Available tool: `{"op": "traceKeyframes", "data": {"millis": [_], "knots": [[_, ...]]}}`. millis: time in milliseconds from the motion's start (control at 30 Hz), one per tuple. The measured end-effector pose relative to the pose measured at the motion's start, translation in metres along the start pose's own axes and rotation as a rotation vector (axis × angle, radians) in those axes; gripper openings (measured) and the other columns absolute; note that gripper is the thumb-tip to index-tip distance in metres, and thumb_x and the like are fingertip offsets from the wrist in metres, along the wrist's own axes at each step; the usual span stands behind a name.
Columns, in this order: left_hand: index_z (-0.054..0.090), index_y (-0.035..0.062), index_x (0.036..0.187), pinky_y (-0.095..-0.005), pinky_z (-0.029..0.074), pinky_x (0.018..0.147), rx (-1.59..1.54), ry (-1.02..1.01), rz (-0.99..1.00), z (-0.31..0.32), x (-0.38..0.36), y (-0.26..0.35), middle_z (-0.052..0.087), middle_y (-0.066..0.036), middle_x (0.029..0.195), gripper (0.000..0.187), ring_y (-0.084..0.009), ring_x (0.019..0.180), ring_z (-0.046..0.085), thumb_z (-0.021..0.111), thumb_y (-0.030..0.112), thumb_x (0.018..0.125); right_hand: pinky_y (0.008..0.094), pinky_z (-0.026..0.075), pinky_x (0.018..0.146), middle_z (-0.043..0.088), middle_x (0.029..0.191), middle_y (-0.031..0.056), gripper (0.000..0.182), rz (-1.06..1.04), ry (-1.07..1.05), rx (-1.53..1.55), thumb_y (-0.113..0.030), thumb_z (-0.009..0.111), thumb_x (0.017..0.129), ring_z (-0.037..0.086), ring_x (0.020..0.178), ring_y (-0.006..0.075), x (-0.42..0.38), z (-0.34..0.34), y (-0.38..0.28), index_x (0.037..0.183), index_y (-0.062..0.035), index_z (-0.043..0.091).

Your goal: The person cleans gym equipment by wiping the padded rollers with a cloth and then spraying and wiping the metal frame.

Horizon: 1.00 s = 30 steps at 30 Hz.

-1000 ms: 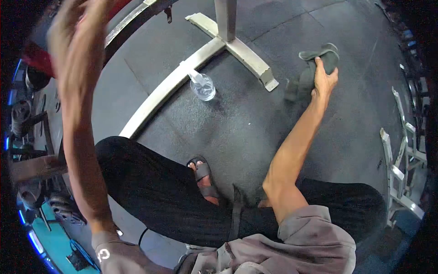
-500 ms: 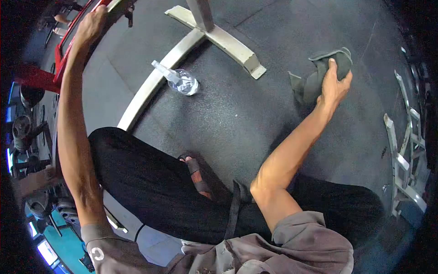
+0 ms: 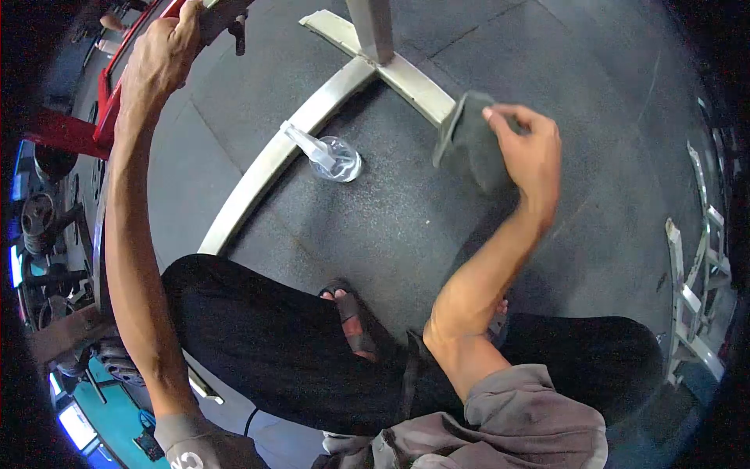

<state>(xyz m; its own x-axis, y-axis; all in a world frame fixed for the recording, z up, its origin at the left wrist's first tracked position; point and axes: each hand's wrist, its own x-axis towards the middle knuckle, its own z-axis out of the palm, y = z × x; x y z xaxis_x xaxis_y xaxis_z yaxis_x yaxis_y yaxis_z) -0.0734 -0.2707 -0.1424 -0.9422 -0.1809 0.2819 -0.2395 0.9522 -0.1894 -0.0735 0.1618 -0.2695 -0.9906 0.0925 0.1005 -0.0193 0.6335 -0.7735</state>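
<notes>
My right hand point(image 3: 534, 152) pinches a grey-green cloth point(image 3: 478, 148), which hangs bunched from the fingers beside the end of a white metal base point(image 3: 328, 98). At the upper left, my left hand point(image 3: 162, 56) is closed around a metal bar point(image 3: 217, 22) of a frame; its fingertips are partly hidden. Between my hands, a clear spray bottle point(image 3: 337, 160) stands on the dark floor, its white nozzle seen over the curved leg of the base.
A grey post point(image 3: 370, 31) rises from the white base. Red frame parts point(image 3: 66, 133) lie along the left, with weight plates point(image 3: 37, 215) beyond. A white metal rack point(image 3: 691, 301) stands at the right. My sandalled foot point(image 3: 349, 320) is below the bottle.
My right hand has swung left with the cloth, toward the end of the white base. My left hand stays on the bar. The view has shifted slightly.
</notes>
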Motion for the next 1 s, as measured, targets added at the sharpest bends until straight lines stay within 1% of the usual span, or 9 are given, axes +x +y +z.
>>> {"op": "traceKeyframes", "data": {"millis": [67, 267, 400, 467, 567, 667, 800, 933, 1000], "knots": [[0.041, 0.0165, 0.145, -0.0466, 0.048, 0.068, -0.088, -0.036, -0.126, -0.015, -0.006, 0.024, 0.059, -0.022, 0.08, 0.044, -0.0371, 0.069, 0.061, 0.042, 0.015, 0.101, 0.0418, 0.05, 0.09, 0.072, 0.099, 0.0206, 0.043, 0.139, -0.172, 0.03, -0.027, 0.081, 0.071, 0.068, 0.097, 0.036, -0.012, -0.015, -0.023, 0.106, -0.0038, 0.073], [0.055, 0.01, 0.13, -0.0446, 0.048, 0.06, -0.037, 0.024, 0.0, -0.002, -0.005, 0.01, 0.059, -0.021, 0.075, 0.037, -0.0342, 0.066, 0.063, 0.042, 0.032, 0.103, 0.0372, 0.052, 0.089, 0.07, 0.107, 0.0197, 0.057, -0.117, 0.033, -0.077, -0.021, 0.08, 0.072, 0.068, 0.099, 0.0267, 0.0, 0.01, 0.013, 0.121, 0.0005, 0.064], [0.057, 0.0072, 0.128, -0.0416, 0.048, 0.061, -0.072, 0.027, 0.066, -0.001, -0.007, 0.004, 0.061, -0.02, 0.078, 0.04, -0.0349, 0.062, 0.06, 0.041, 0.034, 0.104, 0.0414, 0.05, 0.095, 0.068, 0.116, 0.0205, 0.051, -0.093, 0.133, 0.059, -0.018, 0.076, 0.071, 0.065, 0.111, 0.0336, 0.027, 0.082, 0.0, 0.119, -0.0041, 0.066], [0.058, 0.0038, 0.111, -0.0472, 0.048, 0.064, -0.167, 0.07, 0.01, -0.014, -0.017, 0.024, 0.062, -0.024, 0.074, 0.043, -0.0399, 0.066, 0.063, 0.033, 0.038, 0.104, 0.0448, 0.051, 0.093, 0.069, 0.109, 0.0214, 0.046, -0.222, 0.209, 0.014, -0.021, 0.074, 0.072, 0.065, 0.106, 0.0373, 0.049, 0.148, 0.007, 0.116, -0.0061, 0.068], [0.061, 0.0015, 0.101, -0.0493, 0.048, 0.065, -0.195, 0.135, 0.048, -0.008, -0.015, 0.013, 0.061, -0.025, 0.071, 0.053, -0.0412, 0.067, 0.064, 0.03, 0.044, 0.104, 0.0473, 0.044, 0.095, 0.058, 0.129, 0.0151, 0.051, -0.311, 0.14, -0.275, -0.022, 0.075, 0.074, 0.052, 0.111, 0.038, 0.051, 0.228, 0.014, 0.124, -0.0149, 0.064], [0.062, -0.0024, 0.094, -0.0483, 0.048, 0.066, -0.253, 0.117, -0.085, -0.015, -0.013, 0.029, 0.06, -0.024, 0.068, 0.066, -0.0396, 0.067, 0.065, 0.031, 0.055, 0.101, 0.0497, 0.038, 0.097, 0.056, 0.124, 0.0167, 0.046, -0.369, 0.221, -0.299, -0.018, 0.075, 0.07, 0.048, 0.115, 0.0378, 0.033, 0.225, 0.023, 0.115, -0.0109, 0.064], [0.062, -0.0045, 0.09, -0.0485, 0.048, 0.067, -0.145, 0.126, 0.014, -0.01, -0.01, 0.018, 0.058, -0.025, 0.064, 0.069, -0.0404, 0.069, 0.065, 0.031, 0.056, 0.101, 0.0483, 0.042, 0.096, 0.059, 0.116, 0.0165, 0.032, 0.05, 0.233, -0.257, -0.006, 0.065, 0.077, 0.05, 0.112, 0.0403, -0.008, 0.161, 0.036, 0.109, -0.0066, 0.065], [0.062, -0.0061, 0.089, -0.0487, 0.048, 0.067, -0.287, -0.015, -0.209, -0.025, -0.012, 0.034, 0.058, -0.025, 0.064, 0.069, -0.0392, 0.07, 0.066, 0.031, 0.054, 0.101, 0.0444, 0.044, 0.096, 0.067, 0.104, 0.0158, 0.03, -0.349, 0.08, -0.109, -0.004, 0.062, 0.079, 0.058, 0.108, 0.0342, 0.049, 0.198, 0.02, 0.108, -0.0053, 0.066], [0.063, -0.0072, 0.086, -0.0483, 0.048, 0.068, -0.269, -0.008, -0.133, -0.023, -0.009, 0.035, 0.059, -0.025, 0.064, 0.072, -0.0387, 0.07, 0.065, 0.031, 0.056, 0.1, 0.0548, 0.035, 0.101, 0.066, 0.114, 0.0121, 0.037, -0.541, 0.253, -0.227, -0.016, 0.066, 0.081, 0.056, 0.114, 0.0326, 0.059, 0.237, 0.028, 0.118, -0.0122, 0.065]]}}
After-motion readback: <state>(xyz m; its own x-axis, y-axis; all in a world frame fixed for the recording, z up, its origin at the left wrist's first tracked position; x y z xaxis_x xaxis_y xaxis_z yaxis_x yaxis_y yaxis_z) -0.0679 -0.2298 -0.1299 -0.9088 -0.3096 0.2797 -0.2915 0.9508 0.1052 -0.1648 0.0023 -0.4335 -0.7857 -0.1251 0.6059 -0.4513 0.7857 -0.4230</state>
